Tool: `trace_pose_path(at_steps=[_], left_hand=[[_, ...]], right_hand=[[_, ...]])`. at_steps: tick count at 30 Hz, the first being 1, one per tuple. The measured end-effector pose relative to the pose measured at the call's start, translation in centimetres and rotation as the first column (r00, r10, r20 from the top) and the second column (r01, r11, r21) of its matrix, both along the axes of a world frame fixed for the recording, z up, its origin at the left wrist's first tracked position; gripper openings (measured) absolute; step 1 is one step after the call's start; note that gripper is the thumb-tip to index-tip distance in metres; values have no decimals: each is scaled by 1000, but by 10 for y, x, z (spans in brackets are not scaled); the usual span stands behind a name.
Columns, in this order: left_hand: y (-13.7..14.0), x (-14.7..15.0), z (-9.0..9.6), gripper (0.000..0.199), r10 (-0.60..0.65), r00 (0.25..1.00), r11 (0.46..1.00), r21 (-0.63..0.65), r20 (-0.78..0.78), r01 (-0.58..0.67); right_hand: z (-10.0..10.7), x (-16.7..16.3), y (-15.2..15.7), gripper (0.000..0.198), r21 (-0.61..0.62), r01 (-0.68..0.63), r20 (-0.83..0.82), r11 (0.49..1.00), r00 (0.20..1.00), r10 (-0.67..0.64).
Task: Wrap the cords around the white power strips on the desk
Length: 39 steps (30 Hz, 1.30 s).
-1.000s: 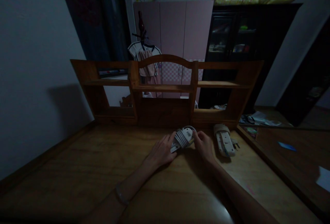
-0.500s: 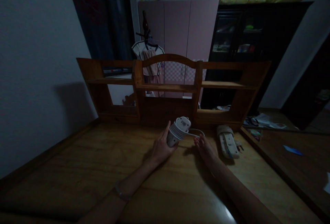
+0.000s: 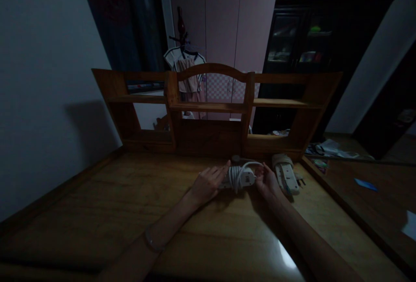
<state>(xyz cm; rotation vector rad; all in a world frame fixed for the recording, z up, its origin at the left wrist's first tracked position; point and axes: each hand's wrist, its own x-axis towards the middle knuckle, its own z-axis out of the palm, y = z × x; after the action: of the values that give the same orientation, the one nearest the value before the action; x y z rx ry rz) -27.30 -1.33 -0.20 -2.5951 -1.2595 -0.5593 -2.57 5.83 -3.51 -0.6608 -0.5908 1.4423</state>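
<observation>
A white power strip (image 3: 249, 178) lies level just above or on the desk, its cord (image 3: 236, 177) wound several times round its middle. My left hand (image 3: 208, 183) grips the strip's left end, fingers over the top. At the other end, my right hand (image 3: 268, 182) pinches a loose length of the cord, which arcs up from the coils. Behind the strip, a dark round end, perhaps the plug (image 3: 236, 158), shows near the shelf base. To the right of my right hand rests a second power strip (image 3: 286, 176), its own cord wrapped at the top.
A wooden shelf unit (image 3: 211, 108) stands along the back of the desk (image 3: 130, 212). The wall (image 3: 48, 100) borders the left side. On the lower surface at right lie a blue packet (image 3: 365, 184) and white paper (image 3: 410, 225). Wardrobes stand farther back.
The power strip has turned from upright-tilted to lying level, moving right and down. My right hand has moved right and up with the cord, which now loops over the coils.
</observation>
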Motion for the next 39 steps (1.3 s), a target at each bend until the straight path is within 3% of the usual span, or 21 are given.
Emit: trace_pose_path(at_steps=[3, 6, 11, 13, 18, 22, 24, 27, 30, 35, 39], left_hand=[[0, 2, -5, 90, 40, 998, 999, -1, 39, -40], [3, 1, -10, 86, 165, 975, 986, -9, 147, -166], [13, -6, -16, 84, 321, 882, 944, -40, 344, -328], [16, -7, -18, 82, 360, 838, 928, -64, 409, -367], [19, -7, -21, 76, 386, 781, 917, -116, 492, -381], [20, -5, -24, 74, 362, 758, 926, -117, 542, -358], [20, -5, -25, 72, 350, 743, 930, -118, 570, -347], [19, -5, -24, 72, 315, 724, 942, -107, 614, -319], [17, -7, -18, 77, 255, 718, 960, -81, 648, -268], [8, -6, -9, 90, 157, 736, 984, -45, 658, -170], [1, -3, -6, 96, 84, 798, 996, -20, 596, -90]], right_hand=[[4, 2, -5, 41, 34, -32, 19, 999, 999, 32], [11, -2, -11, 46, 55, -83, -3, 995, 997, 84], [30, -21, -24, 21, 55, -246, 0, 968, 969, 246], [35, -30, -32, 27, 59, -331, 24, 942, 944, 330], [38, -46, -54, 46, 69, -525, 231, 848, 836, 498], [33, -54, -63, 31, 95, -606, 445, 790, 735, 511], [27, -57, -60, 29, 99, -585, 508, 805, 725, 465], [17, -58, -50, 30, 66, -450, 493, 891, 791, 363], [11, -55, -41, 31, 11, -356, 453, 935, 835, 313], [14, -52, -39, 23, 63, -376, 242, 924, 904, 351], [11, -49, -35, 21, 113, -343, 55, 932, 939, 339]])
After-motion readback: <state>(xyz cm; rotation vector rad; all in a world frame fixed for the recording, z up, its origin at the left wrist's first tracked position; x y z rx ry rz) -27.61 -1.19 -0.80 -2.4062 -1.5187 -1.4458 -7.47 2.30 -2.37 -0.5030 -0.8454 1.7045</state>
